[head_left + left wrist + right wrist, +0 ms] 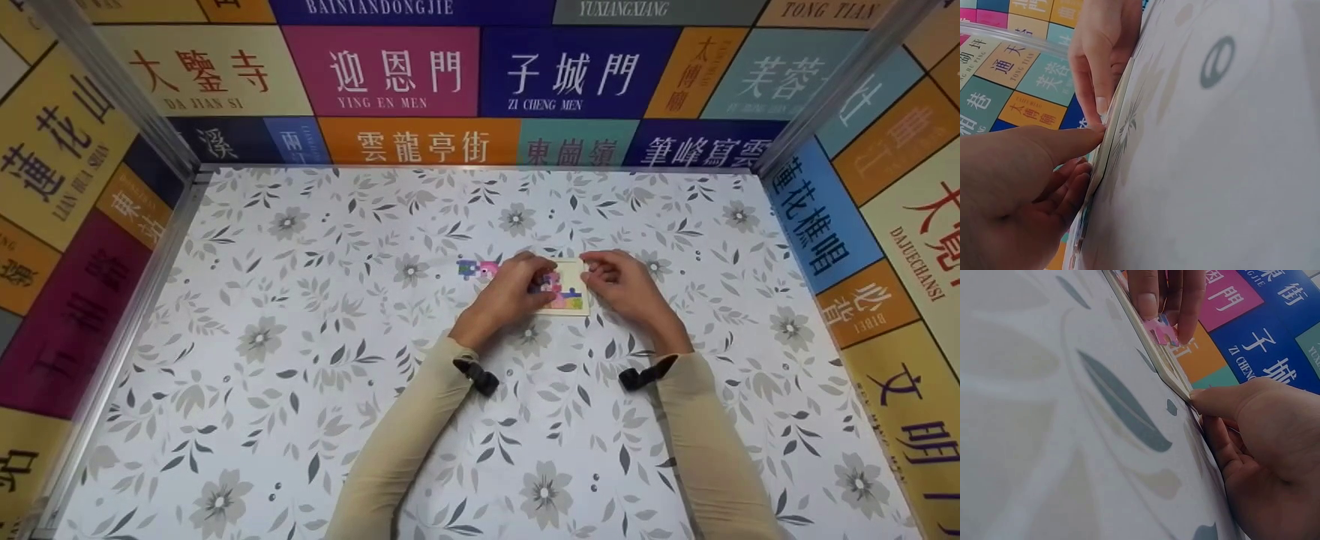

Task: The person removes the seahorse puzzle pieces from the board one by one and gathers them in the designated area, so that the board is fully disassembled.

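1. Head view: I saw a person's two bare hands working together over a small, pale puzzle tray (568, 274) lying flat on a table (337, 427), right of the picture's middle. The cloth-like surface was white, printed with grey flowers and leaves.
2. From that same view, the left hand (510, 291) arched over the tray's left part, its fingers bent; I could not tell its grip from above. The right hand (628, 285) was at the upper right corner, thumb and fingertips drawn close together.
3. Fitted pieces (572, 301) in yellow, green and blue filled the tray's lower right, below a bare cream area. A small joined strip (475, 268) of puzzle pieces lay outside the tray, just left of the left hand.
4. Beige sleeves (409, 431) covered both arms, with a black device (478, 377) at each wrist. Around the table stood walls (382, 73) of coloured panels lettered in Chinese and Latin script.
5. Left wrist view: I had the tray nearly edge-on. The left thumb reached to it, fingers curled below; the right hand pointed down at it from beyond.
6. Right wrist view: I saw the left hand pinching a pink puzzle piece (1161, 330) above the tray, while the right hand pinched the tray's near corner.
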A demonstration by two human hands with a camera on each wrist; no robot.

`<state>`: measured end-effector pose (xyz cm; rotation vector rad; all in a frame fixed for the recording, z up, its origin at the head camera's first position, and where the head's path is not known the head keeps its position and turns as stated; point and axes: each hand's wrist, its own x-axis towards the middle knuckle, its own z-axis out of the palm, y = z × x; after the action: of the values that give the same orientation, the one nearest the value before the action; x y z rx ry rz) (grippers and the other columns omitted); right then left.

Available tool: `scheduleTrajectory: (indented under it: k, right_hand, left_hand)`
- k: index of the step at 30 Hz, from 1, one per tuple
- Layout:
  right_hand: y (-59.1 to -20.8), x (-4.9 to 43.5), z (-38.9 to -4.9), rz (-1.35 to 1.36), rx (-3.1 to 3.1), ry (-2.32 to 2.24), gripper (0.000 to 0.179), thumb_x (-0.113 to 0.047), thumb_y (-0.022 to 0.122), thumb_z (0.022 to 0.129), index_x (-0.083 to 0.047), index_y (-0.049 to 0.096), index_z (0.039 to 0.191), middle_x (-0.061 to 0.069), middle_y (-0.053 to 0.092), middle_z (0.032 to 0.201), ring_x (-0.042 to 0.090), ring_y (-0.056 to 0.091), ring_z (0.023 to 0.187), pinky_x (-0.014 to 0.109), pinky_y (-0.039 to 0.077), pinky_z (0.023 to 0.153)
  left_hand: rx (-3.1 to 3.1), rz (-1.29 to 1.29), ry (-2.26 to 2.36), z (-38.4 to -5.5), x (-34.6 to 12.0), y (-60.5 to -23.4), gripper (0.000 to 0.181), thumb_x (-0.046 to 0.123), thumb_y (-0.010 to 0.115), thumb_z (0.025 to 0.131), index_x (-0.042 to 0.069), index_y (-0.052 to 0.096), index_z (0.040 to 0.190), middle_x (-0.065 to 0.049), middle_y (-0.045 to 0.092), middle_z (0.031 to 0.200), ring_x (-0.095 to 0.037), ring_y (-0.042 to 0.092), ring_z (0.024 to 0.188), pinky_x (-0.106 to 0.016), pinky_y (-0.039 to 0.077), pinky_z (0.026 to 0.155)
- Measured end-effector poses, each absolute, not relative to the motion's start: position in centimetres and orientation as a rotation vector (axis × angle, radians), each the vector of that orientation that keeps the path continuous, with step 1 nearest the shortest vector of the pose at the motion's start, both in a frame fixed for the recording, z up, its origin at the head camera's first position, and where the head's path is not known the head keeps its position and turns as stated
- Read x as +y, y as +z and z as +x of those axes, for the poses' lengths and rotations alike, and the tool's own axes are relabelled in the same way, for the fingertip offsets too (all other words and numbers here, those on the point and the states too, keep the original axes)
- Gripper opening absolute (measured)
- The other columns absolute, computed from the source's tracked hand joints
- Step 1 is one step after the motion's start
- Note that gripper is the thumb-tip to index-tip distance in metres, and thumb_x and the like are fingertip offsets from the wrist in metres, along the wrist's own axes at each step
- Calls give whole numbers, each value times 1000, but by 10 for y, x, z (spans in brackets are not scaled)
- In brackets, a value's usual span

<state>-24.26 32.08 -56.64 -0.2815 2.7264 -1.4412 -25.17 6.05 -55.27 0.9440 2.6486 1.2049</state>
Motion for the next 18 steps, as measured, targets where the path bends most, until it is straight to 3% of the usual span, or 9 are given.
scheduleTrajectory:
  k: [5,11,18]
  right_hand:
    - [-566,321,-243,-276,2734,-1426,39,-16,75,103,-5,70,141,15,69,116,13,66,100,9,53,86]
    - [-566,318,-243,-257,2716,-1447,40,-12,74,103,-1,69,141,21,69,116,22,66,101,8,52,84]
    - [-566,319,-243,-244,2721,-1445,39,-14,75,102,-5,71,140,16,69,114,13,66,98,9,53,85]
  left_hand:
    - [2648,966,1205,-252,61,-552,46,12,81,97,-2,70,139,-15,71,116,-25,66,105,-35,57,92]
    - [2633,944,1245,-253,60,-553,44,12,82,97,-1,72,138,-13,73,110,-22,68,98,-30,56,85]
    - [2588,903,1335,-254,59,-553,43,9,85,93,-3,73,133,-14,76,112,-20,73,95,-27,60,84]
